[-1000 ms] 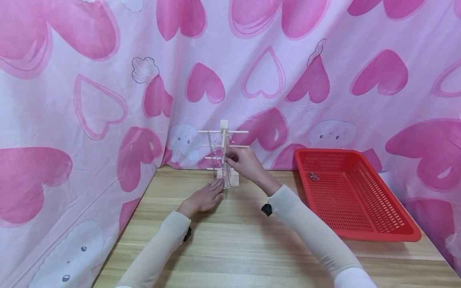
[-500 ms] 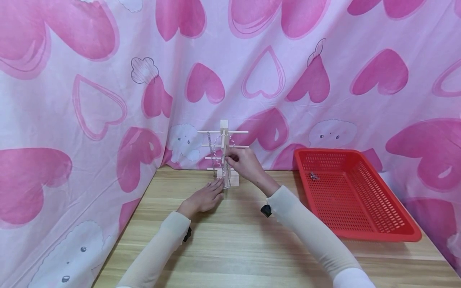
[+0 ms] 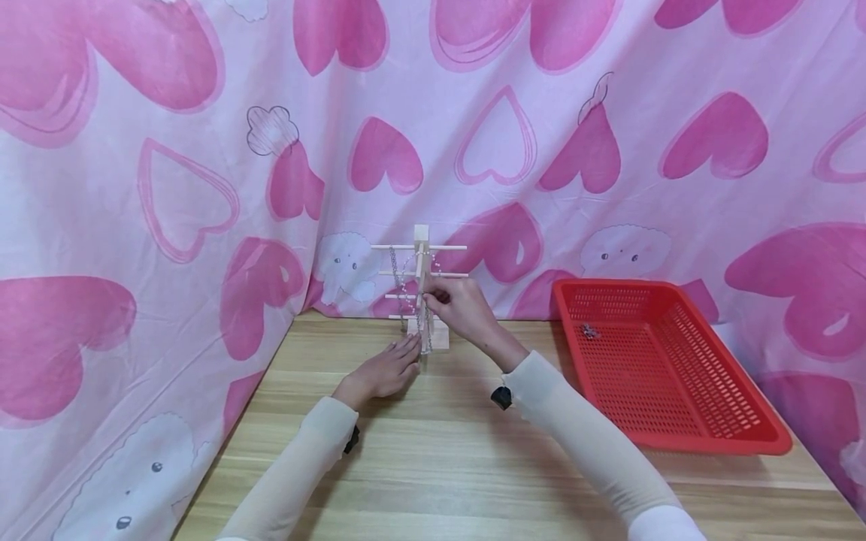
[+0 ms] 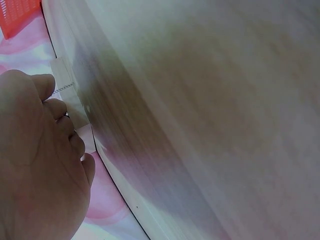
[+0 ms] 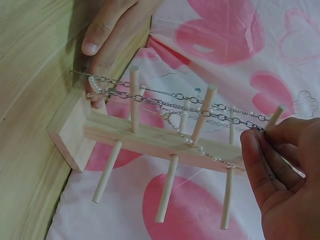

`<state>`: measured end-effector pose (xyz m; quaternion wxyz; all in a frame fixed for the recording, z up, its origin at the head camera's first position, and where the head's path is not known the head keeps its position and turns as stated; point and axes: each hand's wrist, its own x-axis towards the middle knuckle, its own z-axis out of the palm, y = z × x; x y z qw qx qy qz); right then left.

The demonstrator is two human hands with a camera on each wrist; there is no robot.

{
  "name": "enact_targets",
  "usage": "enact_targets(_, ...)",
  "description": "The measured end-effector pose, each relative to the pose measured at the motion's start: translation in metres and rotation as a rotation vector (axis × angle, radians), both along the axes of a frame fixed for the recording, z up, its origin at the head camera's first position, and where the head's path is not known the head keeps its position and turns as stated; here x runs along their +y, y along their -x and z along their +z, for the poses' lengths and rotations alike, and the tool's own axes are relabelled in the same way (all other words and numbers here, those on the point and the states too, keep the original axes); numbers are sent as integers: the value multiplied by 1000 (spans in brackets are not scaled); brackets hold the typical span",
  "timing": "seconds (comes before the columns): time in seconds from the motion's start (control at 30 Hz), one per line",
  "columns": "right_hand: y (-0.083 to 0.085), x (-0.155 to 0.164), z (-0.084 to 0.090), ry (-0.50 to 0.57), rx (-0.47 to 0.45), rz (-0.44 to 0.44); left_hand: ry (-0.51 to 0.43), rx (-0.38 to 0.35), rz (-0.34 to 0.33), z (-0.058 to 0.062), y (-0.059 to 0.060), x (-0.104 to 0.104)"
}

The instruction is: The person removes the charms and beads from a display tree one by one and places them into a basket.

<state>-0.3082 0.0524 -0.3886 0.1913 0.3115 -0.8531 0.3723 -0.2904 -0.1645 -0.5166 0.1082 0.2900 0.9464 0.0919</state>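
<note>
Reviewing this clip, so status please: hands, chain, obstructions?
Right hand pinches metal chain by peg. Left hand straight-fingered, low at wooden stand. Beaded strand hangs close by.

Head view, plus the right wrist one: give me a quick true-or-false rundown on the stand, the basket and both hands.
1. The right hand pinches a silver chain at the wooden stand. True.
2. A small silvery bundle lies in the red basket. True.
3. In the head view, the red basket is left of the wooden stand. False: it is to the right.
4. The wooden stand lies on its side. False: it stands upright on the table.
5. The left hand has its fingertips at the wooden stand's base. True.
6. Every peg is bare. False: a hanging chain drops from a top peg.
</note>
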Motion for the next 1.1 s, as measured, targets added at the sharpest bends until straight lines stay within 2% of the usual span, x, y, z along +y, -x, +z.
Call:
enact_targets(0.6,-19,-1,14,43,102,70,17,6,6,0,1,1)
enact_targets(0.8,-20,2,16,55,98,80,14,4,2,1,-1,1)
enact_targets(1.1,-17,15,22,92,79,49,0,0,-4,-3,2,0)
